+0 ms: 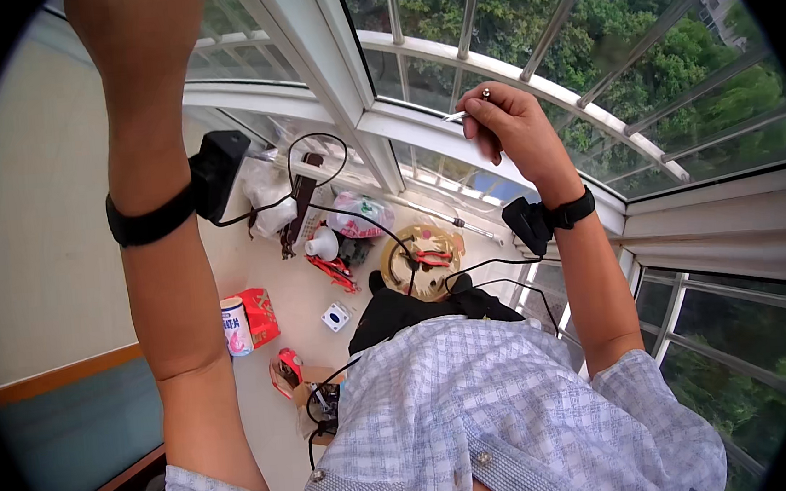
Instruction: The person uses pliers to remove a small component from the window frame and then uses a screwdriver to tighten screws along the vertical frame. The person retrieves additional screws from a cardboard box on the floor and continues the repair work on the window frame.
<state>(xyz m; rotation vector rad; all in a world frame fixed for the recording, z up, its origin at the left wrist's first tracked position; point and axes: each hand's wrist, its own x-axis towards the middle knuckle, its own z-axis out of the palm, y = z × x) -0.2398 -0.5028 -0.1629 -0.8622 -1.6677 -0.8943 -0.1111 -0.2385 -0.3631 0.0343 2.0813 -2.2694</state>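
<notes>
My left arm reaches up past the top edge of the head view. Only the wrist and the base of my left hand (137, 21) show, and the fingers are cut off. Beside the window frame (357, 87), my right hand (511, 125) is raised with the fingers closed. Between thumb and fingers it grips a thin metal rod (457, 116) with a pointed tip on the left and a shiny end above the knuckles. What kind of tool it is cannot be told. Black straps with small black boxes circle both wrists.
Below lie a round yellowish stool top (447, 283) with red-handled pliers (433, 258), plastic bags (360, 214), a red bag (260, 313), a white square box (335, 317) and an open carton (317, 390). Black cables (363, 213) hang from the wrists. Metal bars stand outside the glass.
</notes>
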